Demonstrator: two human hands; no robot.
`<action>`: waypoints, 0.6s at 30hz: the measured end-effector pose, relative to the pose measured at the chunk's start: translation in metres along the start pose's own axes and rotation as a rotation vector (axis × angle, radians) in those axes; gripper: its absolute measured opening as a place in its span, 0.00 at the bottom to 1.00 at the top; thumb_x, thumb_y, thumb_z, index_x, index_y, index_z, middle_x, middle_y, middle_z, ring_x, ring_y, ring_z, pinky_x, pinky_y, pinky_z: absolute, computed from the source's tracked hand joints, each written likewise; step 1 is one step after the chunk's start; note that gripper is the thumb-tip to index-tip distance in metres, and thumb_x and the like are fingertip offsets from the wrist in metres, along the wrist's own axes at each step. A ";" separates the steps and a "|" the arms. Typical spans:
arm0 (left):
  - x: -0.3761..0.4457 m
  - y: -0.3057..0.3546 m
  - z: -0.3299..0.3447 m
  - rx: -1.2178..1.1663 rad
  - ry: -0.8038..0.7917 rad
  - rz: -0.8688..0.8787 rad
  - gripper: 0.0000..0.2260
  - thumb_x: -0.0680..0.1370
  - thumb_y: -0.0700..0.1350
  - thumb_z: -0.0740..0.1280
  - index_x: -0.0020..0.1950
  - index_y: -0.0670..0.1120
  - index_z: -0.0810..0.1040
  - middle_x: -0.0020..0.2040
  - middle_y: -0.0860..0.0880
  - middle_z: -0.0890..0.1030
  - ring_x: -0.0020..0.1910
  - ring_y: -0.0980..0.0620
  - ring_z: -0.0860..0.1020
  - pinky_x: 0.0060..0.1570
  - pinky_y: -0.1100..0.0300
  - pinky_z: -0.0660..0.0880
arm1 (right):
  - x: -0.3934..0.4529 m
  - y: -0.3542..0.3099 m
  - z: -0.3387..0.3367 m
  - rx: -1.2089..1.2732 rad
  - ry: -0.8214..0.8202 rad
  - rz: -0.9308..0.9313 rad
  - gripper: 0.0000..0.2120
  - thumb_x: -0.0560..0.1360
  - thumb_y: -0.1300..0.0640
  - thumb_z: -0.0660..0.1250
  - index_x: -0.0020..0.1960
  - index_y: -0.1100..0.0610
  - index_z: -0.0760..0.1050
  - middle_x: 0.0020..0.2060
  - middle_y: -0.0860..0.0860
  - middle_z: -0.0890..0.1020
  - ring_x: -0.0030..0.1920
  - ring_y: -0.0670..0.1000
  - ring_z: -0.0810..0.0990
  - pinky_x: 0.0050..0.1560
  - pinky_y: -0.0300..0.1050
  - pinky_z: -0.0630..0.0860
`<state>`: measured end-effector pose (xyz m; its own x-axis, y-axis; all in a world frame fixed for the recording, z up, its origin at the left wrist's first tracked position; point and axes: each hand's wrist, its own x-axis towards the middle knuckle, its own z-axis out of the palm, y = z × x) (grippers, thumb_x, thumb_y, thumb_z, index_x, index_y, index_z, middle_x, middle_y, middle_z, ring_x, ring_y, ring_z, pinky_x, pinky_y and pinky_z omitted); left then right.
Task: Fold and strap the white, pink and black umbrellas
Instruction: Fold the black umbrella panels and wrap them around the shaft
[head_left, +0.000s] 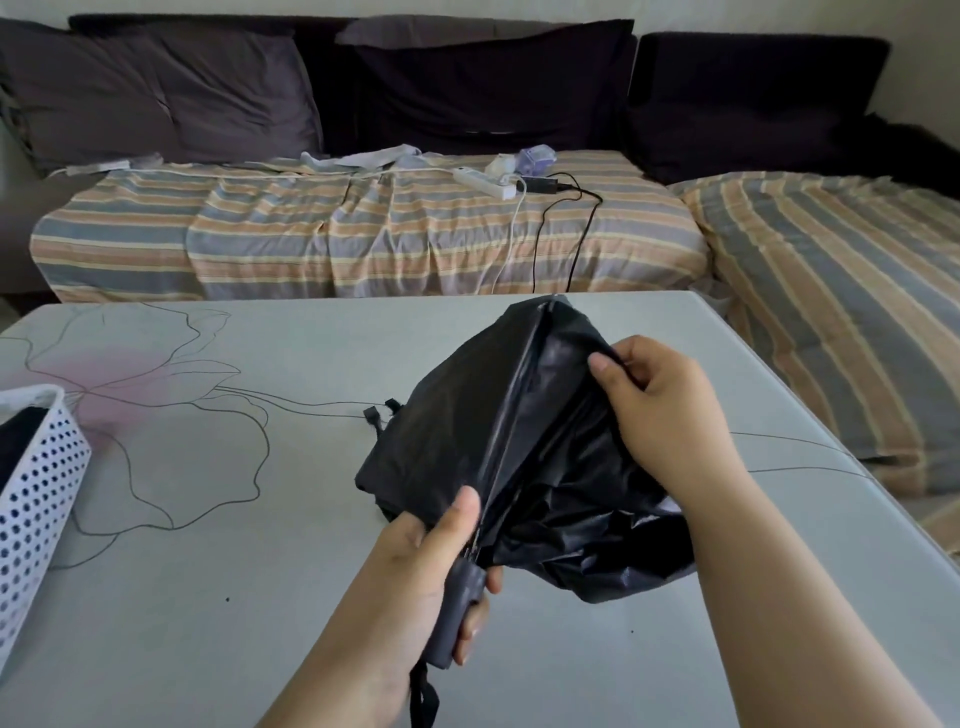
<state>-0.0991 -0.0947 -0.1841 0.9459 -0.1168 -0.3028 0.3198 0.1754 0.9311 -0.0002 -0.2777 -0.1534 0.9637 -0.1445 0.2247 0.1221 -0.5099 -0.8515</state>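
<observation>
My left hand (415, 566) wraps black umbrella (452, 441) handle (460, 613); right hand (660, 410) pinches canopy fold, near table's (208, 597) right edge.

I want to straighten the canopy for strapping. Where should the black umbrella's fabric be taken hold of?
Probably at a panel's loose outer edge, from the right, as the right hand pinches it now: the black umbrella hangs slack there, while the left hand steadies the handle.

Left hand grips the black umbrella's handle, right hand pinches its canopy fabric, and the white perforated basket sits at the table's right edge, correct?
Not quite. In the head view the white perforated basket sits at the grey table's left edge.
</observation>
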 end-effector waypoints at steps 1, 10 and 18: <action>-0.001 0.001 0.000 -0.018 -0.003 0.001 0.20 0.70 0.56 0.63 0.43 0.37 0.73 0.32 0.42 0.75 0.20 0.50 0.67 0.20 0.63 0.64 | 0.001 0.000 -0.001 -0.013 0.040 -0.010 0.05 0.77 0.52 0.67 0.43 0.52 0.76 0.36 0.45 0.80 0.41 0.49 0.79 0.37 0.37 0.69; 0.000 0.009 -0.009 -0.154 0.048 0.010 0.19 0.74 0.54 0.60 0.39 0.38 0.75 0.32 0.41 0.74 0.20 0.50 0.65 0.21 0.63 0.63 | -0.044 -0.032 0.008 -0.094 -0.118 -0.410 0.09 0.70 0.50 0.73 0.48 0.48 0.76 0.43 0.40 0.75 0.46 0.39 0.74 0.48 0.25 0.67; -0.003 0.013 -0.006 -0.251 0.061 0.030 0.19 0.76 0.52 0.59 0.44 0.35 0.75 0.30 0.42 0.72 0.18 0.51 0.65 0.18 0.64 0.64 | -0.055 -0.027 0.033 -0.078 -0.386 -0.272 0.21 0.67 0.53 0.70 0.58 0.41 0.71 0.54 0.33 0.69 0.61 0.42 0.69 0.61 0.39 0.69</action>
<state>-0.0978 -0.0861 -0.1722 0.9542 -0.0501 -0.2949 0.2884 0.4156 0.8626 -0.0487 -0.2277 -0.1584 0.9190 0.3208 0.2292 0.3777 -0.5499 -0.7449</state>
